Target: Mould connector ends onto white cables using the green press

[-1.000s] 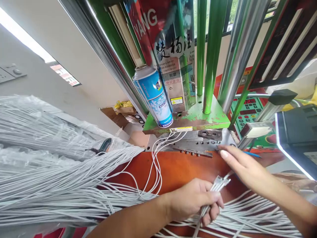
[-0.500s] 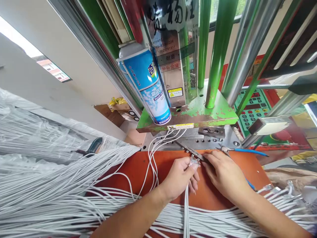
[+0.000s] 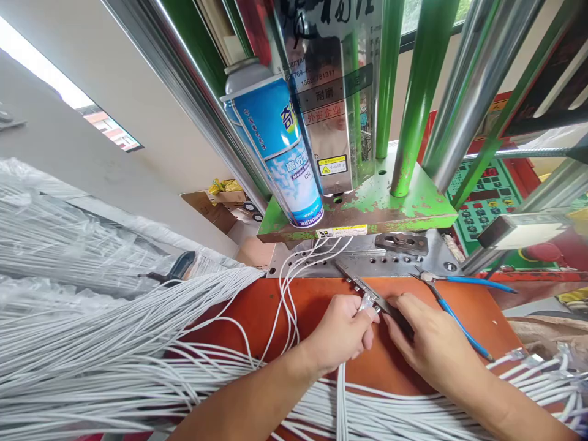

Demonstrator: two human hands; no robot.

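Note:
My left hand [image 3: 342,331] is closed on the clear connector ends [image 3: 367,302] of a few white cables [image 3: 341,398], which hang down below it. A narrow dark metal bar [image 3: 358,283] with small metal pieces along its side slants from the machine's base toward the right. Its near end lies in my right hand [image 3: 427,337], whose fingers are wrapped round it. The connectors touch or nearly touch the bar's side; the exact contact is too small to tell.
Blue-handled cutters [image 3: 429,278] lie right of my right hand. A blue spray can [image 3: 280,153] stands on the green press plate [image 3: 395,211]. White cable bundles [image 3: 114,343] cover the left and front of the orange surface [image 3: 316,294]. A control panel [image 3: 482,202] is at the right.
The view has shifted slightly, so the machine and cutters appear a little further right. My left fingers have curled in more. Both hands keep their holds near the bar.

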